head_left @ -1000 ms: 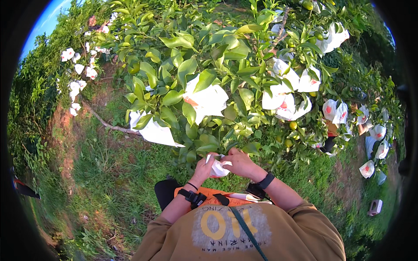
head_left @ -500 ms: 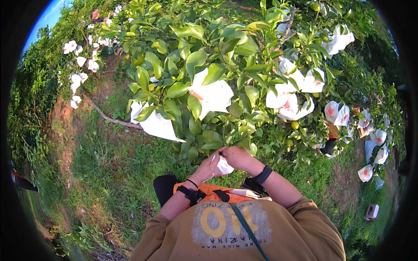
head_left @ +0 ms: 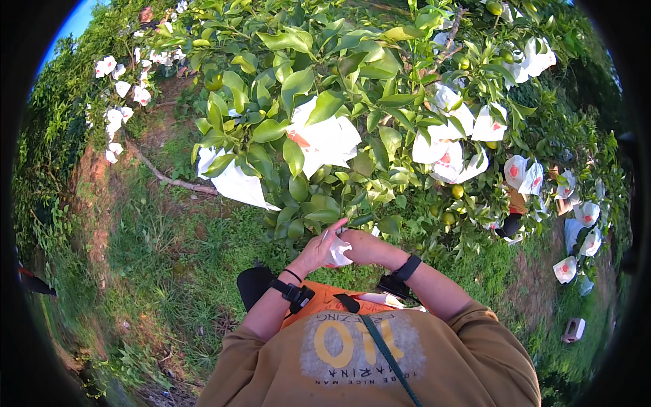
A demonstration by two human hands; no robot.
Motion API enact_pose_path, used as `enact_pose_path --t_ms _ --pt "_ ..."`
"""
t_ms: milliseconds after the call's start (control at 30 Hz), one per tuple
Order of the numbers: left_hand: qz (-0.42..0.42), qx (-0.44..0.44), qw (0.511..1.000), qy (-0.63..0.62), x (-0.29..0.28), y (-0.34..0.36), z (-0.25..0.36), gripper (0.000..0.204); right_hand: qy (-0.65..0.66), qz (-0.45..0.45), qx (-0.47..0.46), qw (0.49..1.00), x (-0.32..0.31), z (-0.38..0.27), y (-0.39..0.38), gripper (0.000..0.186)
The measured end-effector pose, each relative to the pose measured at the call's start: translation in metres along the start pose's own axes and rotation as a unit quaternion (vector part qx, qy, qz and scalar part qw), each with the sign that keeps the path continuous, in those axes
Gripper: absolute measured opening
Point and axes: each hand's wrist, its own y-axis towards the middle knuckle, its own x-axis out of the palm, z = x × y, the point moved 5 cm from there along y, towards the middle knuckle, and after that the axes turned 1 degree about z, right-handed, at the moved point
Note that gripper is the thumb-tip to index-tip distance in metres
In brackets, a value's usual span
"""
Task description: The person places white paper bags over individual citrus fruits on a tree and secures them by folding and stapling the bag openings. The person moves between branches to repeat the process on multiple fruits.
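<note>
In front of my body, under the lowest leaves of a citrus tree (head_left: 296,87), my two hands meet at a small white paper bag (head_left: 338,253). My left hand (head_left: 315,250) closes on the bag's left side, one fingertip pointing up toward the leaves. Fingers curled inward, my right hand (head_left: 364,247) grips at the bag's upper right; its fingertips are mostly hidden. A small white bit shows just above that hand. What the bag encloses cannot be seen.
White bags hang on the branches, one large bag (head_left: 324,139) just above my hands. Green fruit (head_left: 458,191) shows at the right. An orange pouch (head_left: 319,303) with white paper sits at my waist. A pinkish block (head_left: 574,330) lies on the grass.
My hands have shifted slightly and the bag is more crumpled between them. A left fingertip now points upward. The dark bit seen between my fingers earlier no longer shows.
</note>
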Motion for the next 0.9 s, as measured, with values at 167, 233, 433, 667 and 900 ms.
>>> enact_pose_path --t_ms 167,233,433,667,900 --pt "-0.023 -0.037 0.998 -0.042 0.005 0.002 -0.008 0.056 -0.128 -0.060 0.039 0.989 -0.001 0.000 -0.002 0.018" --pt "-0.029 -0.052 0.996 -0.070 0.006 0.003 -0.012 0.056 -0.164 -0.083 0.060 0.981 0.001 0.001 -0.004 0.023" --pt "-0.004 -0.045 0.993 -0.110 0.005 0.004 -0.017 0.060 -0.133 0.008 -0.093 0.987 0.009 0.001 -0.012 0.025" --pt "-0.025 -0.025 0.991 -0.129 0.005 0.007 -0.022 0.058 -0.001 -0.026 -0.004 1.000 0.012 0.017 -0.020 0.026" --pt "-0.016 -0.050 0.981 -0.189 0.011 0.005 -0.026 0.055 -0.191 -0.076 0.078 0.976 0.001 0.002 -0.023 0.022"
